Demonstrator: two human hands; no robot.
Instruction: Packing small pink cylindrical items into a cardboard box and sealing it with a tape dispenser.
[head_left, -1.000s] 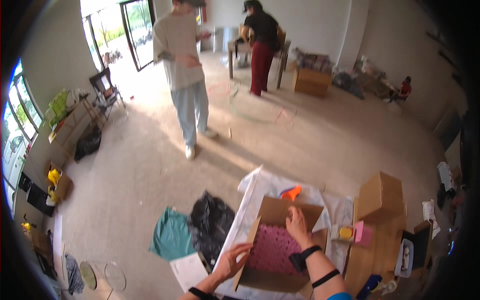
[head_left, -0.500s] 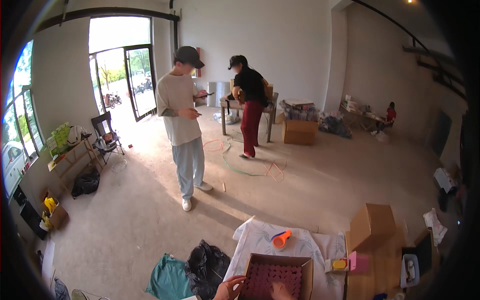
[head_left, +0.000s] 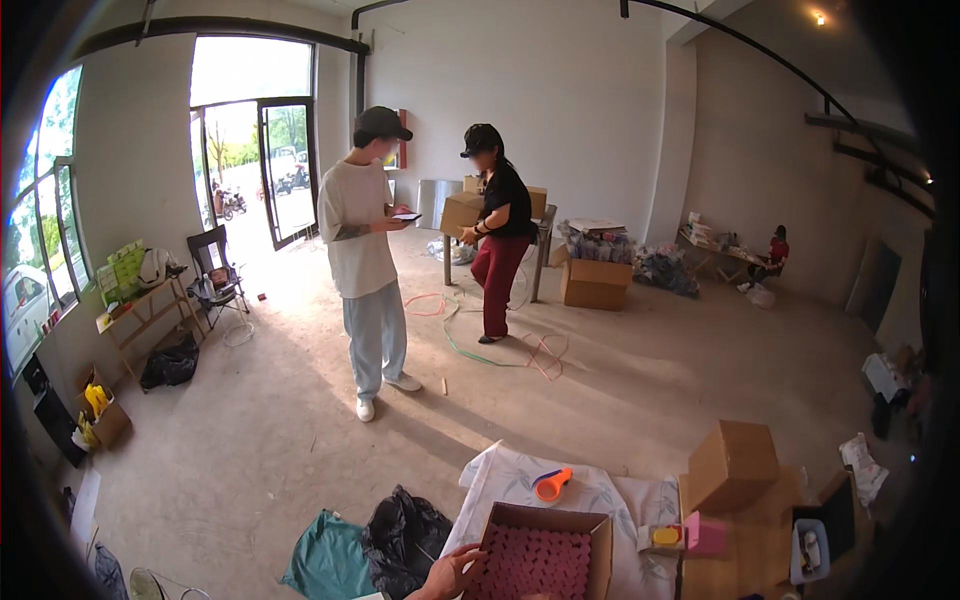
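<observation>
An open cardboard box [head_left: 600,560] at the lower edge is packed with several rows of small pink-purple pieces [head_left: 540,550], round-topped and tightly set. My left hand [head_left: 455,574] is at the box's left wall, its fingers closed over the rim. My right hand cannot be made out; the near part of the box is cut off by the picture's lower edge. Beyond the box an orange tape dispenser [head_left: 553,484] lies on a white cloth with a leaf pattern [head_left: 490,480].
On the right, a wooden table [head_left: 735,550] bears a closed carton [head_left: 733,466], a pink block-like item [head_left: 706,534] and a blue tray [head_left: 810,548]. Black [head_left: 405,540] and green bags [head_left: 325,555] lie left. Two people stand beyond, one carrying a carton [head_left: 461,213]; another sits far right.
My right hand has left the pink pieces and dropped out of sight. My left hand stays by the box's left wall. The person in red trousers has turned, now holding a carton.
</observation>
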